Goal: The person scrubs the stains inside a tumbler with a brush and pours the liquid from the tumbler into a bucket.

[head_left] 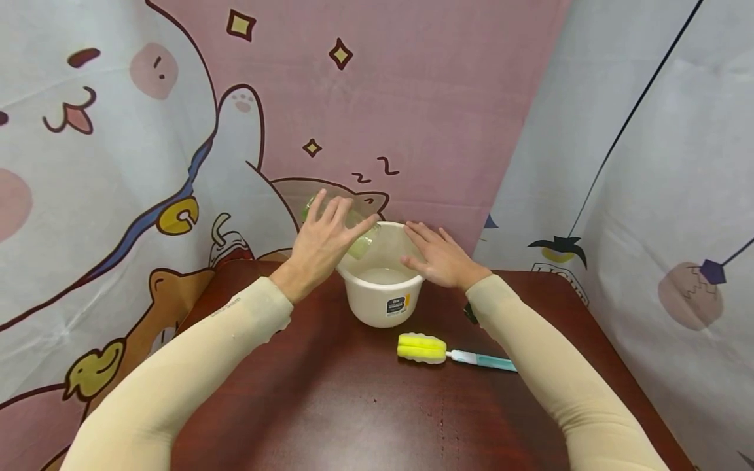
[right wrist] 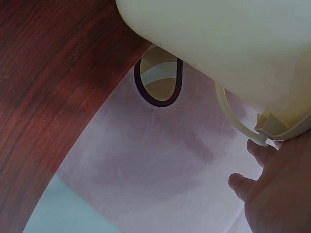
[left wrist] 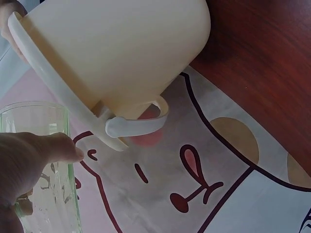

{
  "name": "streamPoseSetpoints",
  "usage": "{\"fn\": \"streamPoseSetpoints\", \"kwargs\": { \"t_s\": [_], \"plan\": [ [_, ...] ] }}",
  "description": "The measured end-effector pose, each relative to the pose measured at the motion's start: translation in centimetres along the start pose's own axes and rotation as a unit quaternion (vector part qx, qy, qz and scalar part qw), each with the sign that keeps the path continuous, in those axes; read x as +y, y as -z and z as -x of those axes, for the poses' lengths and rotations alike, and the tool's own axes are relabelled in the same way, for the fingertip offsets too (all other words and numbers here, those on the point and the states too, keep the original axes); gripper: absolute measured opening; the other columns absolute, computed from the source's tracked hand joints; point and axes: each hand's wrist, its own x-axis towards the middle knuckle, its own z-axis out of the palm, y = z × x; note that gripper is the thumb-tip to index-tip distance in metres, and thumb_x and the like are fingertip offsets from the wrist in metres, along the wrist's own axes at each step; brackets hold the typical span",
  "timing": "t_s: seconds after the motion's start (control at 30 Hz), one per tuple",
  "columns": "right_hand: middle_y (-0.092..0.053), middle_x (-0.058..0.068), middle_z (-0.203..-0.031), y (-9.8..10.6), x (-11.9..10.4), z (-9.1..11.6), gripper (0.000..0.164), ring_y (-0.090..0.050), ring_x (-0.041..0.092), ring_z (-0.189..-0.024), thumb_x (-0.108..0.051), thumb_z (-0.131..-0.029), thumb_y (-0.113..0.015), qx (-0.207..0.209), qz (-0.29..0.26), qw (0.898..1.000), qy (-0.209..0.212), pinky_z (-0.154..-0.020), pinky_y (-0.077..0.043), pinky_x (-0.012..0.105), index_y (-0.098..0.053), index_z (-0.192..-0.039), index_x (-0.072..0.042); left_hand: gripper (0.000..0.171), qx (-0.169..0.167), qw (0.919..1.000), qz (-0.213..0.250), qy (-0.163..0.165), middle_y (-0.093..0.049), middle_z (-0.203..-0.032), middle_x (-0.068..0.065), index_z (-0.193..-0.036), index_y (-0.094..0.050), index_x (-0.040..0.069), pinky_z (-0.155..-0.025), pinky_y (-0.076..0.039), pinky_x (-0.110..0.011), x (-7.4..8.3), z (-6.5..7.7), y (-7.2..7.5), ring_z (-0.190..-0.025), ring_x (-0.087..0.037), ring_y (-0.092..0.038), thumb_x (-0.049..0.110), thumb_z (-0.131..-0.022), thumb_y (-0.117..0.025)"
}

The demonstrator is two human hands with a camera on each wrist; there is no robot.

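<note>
Over the left side of a cream plastic bucket (head_left: 379, 302), my left hand (head_left: 323, 241) grips a clear, green-tinted glass (head_left: 360, 247). The glass is tilted, its lower-right end over the bucket's opening. In the left wrist view, the thumb lies across the wall of the glass (left wrist: 60, 194), close to the bucket's rim (left wrist: 53, 87). My right hand (head_left: 440, 256) rests on the right rim with its fingers extended and the thumb toward the inside. Its fingertips (right wrist: 240, 184) show past the rim beside the bucket's handle (right wrist: 235, 119) in the right wrist view.
A bottle brush with a yellow sponge head (head_left: 421, 348) and a blue-and-white handle lies in front of the bucket, partly behind the right forearm. The dark red-brown wooden table (head_left: 330, 405) carries small drops. Cartoon-printed cloth (head_left: 424, 118) hangs behind and on both sides.
</note>
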Motion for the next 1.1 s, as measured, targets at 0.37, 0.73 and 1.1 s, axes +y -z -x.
{"fn": "streamPoseSetpoints", "kwargs": {
  "t_s": [0.37,0.73,1.1],
  "plan": [
    [-0.019,0.012,-0.197,0.0,0.0,0.1,0.089,-0.019,0.041,-0.183,-0.064,-0.119,-0.045,-0.001,-0.012,1.0,-0.003,-0.147,-0.009,0.072,-0.021,-0.187,-0.012,0.089,0.001,0.9969,0.057,0.054,-0.062,-0.154,-0.021,-0.169,-0.056,0.04,-0.137,-0.041,-0.068,0.1,0.6,0.2,-0.145,-0.042,-0.064,0.019,-0.092,-0.097],
    [-0.019,0.012,-0.197,-0.2,0.0,0.0,0.089,-0.02,0.041,-0.183,-0.065,-0.119,-0.043,-0.001,-0.014,1.0,-0.003,-0.147,-0.011,0.073,-0.021,-0.187,-0.012,0.104,-0.001,0.9693,0.19,0.156,-0.062,-0.14,-0.021,-0.171,-0.055,0.038,-0.101,-0.057,-0.058,-0.5,2.4,0.5,-0.126,-0.042,-0.064,0.034,-0.081,-0.108],
    [-0.02,0.013,-0.197,-0.2,0.1,0.1,0.089,-0.02,0.041,-0.183,-0.063,-0.119,-0.045,0.005,-0.019,1.0,-0.001,-0.147,-0.011,0.073,-0.021,-0.187,-0.011,0.103,0.02,0.9298,0.289,0.227,-0.062,-0.136,-0.02,-0.17,-0.057,0.038,-0.086,-0.059,-0.057,0.1,4.3,1.4,-0.113,-0.04,-0.066,0.041,-0.08,-0.107]
  ]
}}
